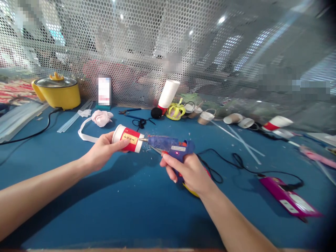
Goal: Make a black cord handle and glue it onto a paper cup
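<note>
My left hand (101,150) is closed around a red and white paper cup (119,134) lying on its side, its base end turned to the right. In my right hand (190,168) is a blue hot glue gun (164,143), my fingers wrapped about its handle. The gun's metal nozzle is at the cup's base end; whether it touches is hard to tell. Just behind the cup lies a white ribbon (83,131) with a pale pink fabric rose (102,118). A black cord trails from behind the gun to the right.
A yellow electric pot (63,92), a phone (104,91) and pliers (131,113) stand or lie at the back. Farther right are stacked paper cups (169,92), a yellow basket-like craft (175,111), glue sticks (243,143) and a purple power strip (286,196). A perforated metal screen (136,45) rises behind.
</note>
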`<state>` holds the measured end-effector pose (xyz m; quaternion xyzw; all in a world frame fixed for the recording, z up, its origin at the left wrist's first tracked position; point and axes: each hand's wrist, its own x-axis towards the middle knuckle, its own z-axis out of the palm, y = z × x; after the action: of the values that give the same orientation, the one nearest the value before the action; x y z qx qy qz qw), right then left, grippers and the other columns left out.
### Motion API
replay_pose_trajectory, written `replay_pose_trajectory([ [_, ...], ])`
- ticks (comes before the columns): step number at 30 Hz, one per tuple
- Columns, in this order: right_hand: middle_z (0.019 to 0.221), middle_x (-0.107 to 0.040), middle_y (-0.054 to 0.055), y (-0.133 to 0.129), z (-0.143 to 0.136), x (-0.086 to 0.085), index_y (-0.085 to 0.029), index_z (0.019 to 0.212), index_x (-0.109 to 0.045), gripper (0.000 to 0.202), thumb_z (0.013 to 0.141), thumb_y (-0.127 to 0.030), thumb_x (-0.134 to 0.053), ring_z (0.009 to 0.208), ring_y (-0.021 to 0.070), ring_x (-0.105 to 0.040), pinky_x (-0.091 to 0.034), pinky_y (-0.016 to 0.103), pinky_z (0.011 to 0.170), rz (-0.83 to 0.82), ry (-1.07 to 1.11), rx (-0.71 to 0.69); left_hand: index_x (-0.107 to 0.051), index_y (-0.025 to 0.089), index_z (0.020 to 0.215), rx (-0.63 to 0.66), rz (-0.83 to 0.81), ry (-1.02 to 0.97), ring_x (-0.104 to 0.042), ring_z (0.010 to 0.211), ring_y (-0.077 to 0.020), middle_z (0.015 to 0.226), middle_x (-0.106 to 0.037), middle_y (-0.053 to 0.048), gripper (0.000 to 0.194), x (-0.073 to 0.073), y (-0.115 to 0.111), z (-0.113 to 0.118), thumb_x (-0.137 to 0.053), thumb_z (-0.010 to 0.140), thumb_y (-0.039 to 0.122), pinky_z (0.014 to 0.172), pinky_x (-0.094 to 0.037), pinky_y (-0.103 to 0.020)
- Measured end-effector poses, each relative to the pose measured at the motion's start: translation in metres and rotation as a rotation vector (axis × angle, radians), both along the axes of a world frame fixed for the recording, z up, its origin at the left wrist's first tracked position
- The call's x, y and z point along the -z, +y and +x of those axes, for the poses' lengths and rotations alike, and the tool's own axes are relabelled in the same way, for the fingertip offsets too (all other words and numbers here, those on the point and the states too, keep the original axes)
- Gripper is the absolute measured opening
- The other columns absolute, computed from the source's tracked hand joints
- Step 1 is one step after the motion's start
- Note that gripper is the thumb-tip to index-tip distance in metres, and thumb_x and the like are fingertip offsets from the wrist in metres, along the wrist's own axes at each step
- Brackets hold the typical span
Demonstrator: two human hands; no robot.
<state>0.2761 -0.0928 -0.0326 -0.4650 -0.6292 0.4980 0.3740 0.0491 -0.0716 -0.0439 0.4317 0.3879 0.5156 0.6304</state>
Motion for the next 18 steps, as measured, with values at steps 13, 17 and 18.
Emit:
replay_pose_trajectory([
  [13,0.039,-0.049,-0.002,-0.0049,-0.0017,-0.006,-0.013,0.063,-0.058,0.029,0.079,-0.037,-0.055,0.035,0.0077,-0.045,-0.038,0.021,0.039,0.052,-0.121,-0.033,-0.063,0.011,0.089,0.031,-0.069,0.003,-0.063,0.069,-0.0144,0.081,-0.07,-0.006,0.029,-0.0044,0.0007,-0.0023,-0.069,0.067,0.029,0.064,-0.049,-0.025],
  [17,0.039,-0.05,-0.002,-0.004,-0.0007,-0.0047,-0.012,0.062,-0.058,0.029,0.078,-0.036,-0.056,0.035,0.0074,-0.045,-0.038,0.021,0.039,0.048,-0.116,-0.039,-0.064,0.012,0.087,0.024,-0.054,0.011,-0.063,0.07,-0.0146,0.08,-0.07,-0.006,0.028,-0.0025,0.0009,-0.0023,-0.07,0.066,0.029,0.064,-0.049,-0.025],
  [18,0.039,-0.05,-0.002,-0.0032,0.0,-0.0031,-0.012,0.062,-0.059,0.029,0.078,-0.036,-0.057,0.035,0.0072,-0.045,-0.037,0.02,0.038,0.041,-0.093,-0.036,-0.064,0.012,0.086,0.018,-0.05,0.007,-0.063,0.069,-0.0142,0.08,-0.07,-0.005,0.027,-0.0019,0.001,-0.0022,-0.071,0.065,0.029,0.064,-0.049,-0.024],
])
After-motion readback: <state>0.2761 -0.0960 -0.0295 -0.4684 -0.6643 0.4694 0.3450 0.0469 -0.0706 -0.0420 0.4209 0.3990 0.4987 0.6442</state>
